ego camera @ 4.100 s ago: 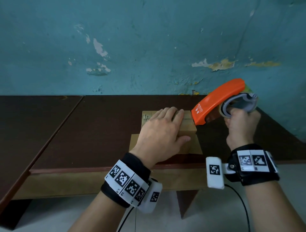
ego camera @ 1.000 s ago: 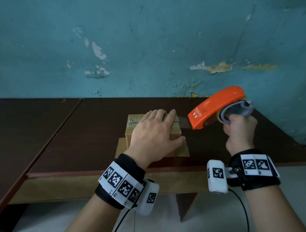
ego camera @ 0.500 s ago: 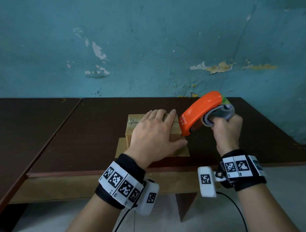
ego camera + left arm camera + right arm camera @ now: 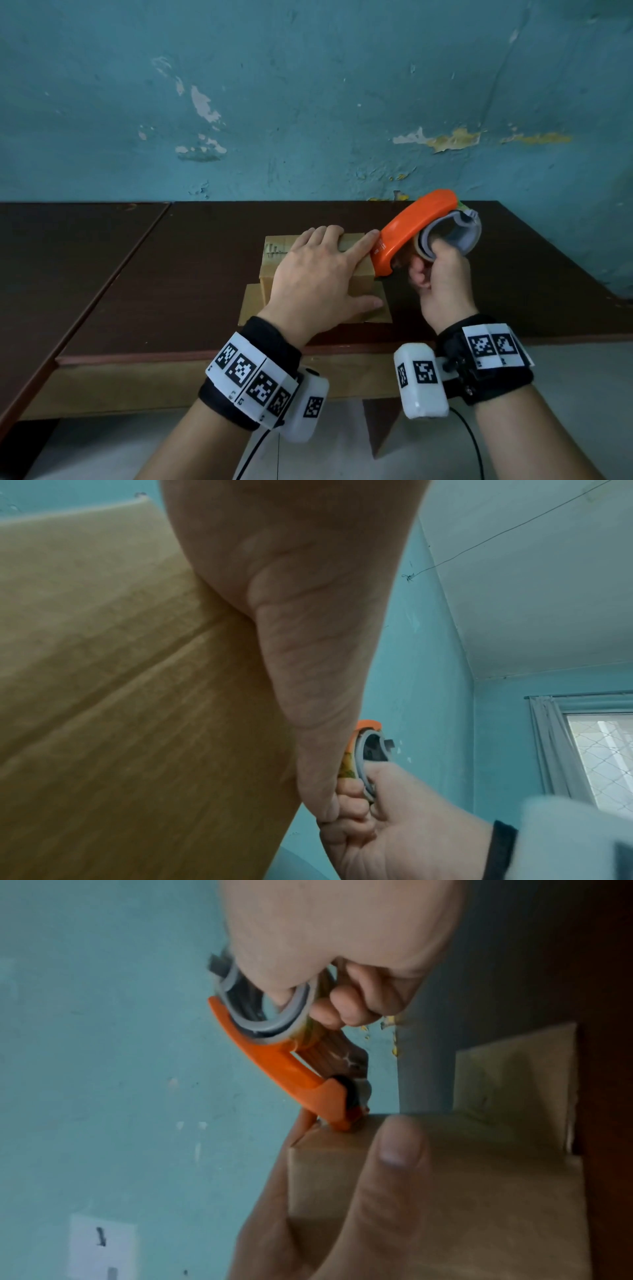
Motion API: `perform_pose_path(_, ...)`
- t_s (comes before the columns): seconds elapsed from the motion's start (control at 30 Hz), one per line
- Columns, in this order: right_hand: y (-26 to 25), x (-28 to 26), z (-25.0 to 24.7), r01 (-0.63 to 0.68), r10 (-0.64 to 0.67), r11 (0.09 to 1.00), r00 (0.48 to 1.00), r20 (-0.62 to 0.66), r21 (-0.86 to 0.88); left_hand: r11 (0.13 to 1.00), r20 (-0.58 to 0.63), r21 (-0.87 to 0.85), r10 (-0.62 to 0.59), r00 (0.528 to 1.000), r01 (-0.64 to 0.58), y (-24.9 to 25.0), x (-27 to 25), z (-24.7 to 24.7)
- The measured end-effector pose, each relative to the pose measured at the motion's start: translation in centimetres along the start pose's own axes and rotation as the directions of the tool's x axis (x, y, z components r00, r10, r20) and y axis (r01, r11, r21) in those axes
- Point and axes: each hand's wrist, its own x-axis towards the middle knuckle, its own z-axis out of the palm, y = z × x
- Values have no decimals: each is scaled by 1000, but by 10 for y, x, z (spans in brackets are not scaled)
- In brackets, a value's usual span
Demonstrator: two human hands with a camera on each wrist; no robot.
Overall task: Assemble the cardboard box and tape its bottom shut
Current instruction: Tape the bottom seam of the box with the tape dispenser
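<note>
The cardboard box (image 4: 356,274) sat on the dark brown table (image 4: 191,274) near its front edge, its lower flaps splayed flat on the tabletop. The left hand (image 4: 318,281) lay palm down on the box top with fingers stretched out straight and the thumb along the near side, pressing rather than clutching. The right hand (image 4: 442,284) had its fingers curled through the grey ring of the orange tape dispenser (image 4: 407,233), gripping it firmly, with the dispenser's nose down at the box's right top edge.

The head view could not show whether the nose touched the cardboard; the right wrist view did, with the dispenser's (image 4: 291,1069) orange tip meeting the box's (image 4: 462,1191) top corner edge, brown tape (image 4: 342,1053) running from the roll toward the nose, and the left thumb (image 4: 387,1191) flat on the box's side. That view also showed a side flap (image 4: 514,1074) lying against the table. The left wrist view gave mostly the palm's underside against the corrugated wall (image 4: 120,696), the right fist (image 4: 387,818) beyond it, and a curtained window (image 4: 596,756) that no other camera caught.
</note>
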Motion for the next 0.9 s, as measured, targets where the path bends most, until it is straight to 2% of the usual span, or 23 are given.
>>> perform_pose_path(0.07,-3,2,-1,-49,47,998,998,-45,-34,1000,-9,-11,-3,1000,3,-1,0,1)
perform_pose_path(0.2,-15,13,-14,-90,103,989,989,-105,115,999,-21,-34,-7,1000,6,-3,1,3)
perform_pose_path(0.27,-19,17,-20,-74,88,988,991,-96,133,999,-31,-35,-9,999,8,-3,1,3)
perform_pose_path(0.4,-21,14,-22,-2,8,998,995,-100,63,999,-33,-45,-15,999,14,-3,1,3)
perform_pose_path(0.6,-29,18,-30,-21,29,994,997,-76,108,999,-38,-49,-15,999,13,-4,1,2)
perform_pose_path(0.9,-28,20,-31,-57,71,992,990,-118,115,998,-35,-61,-19,999,17,-3,0,0)
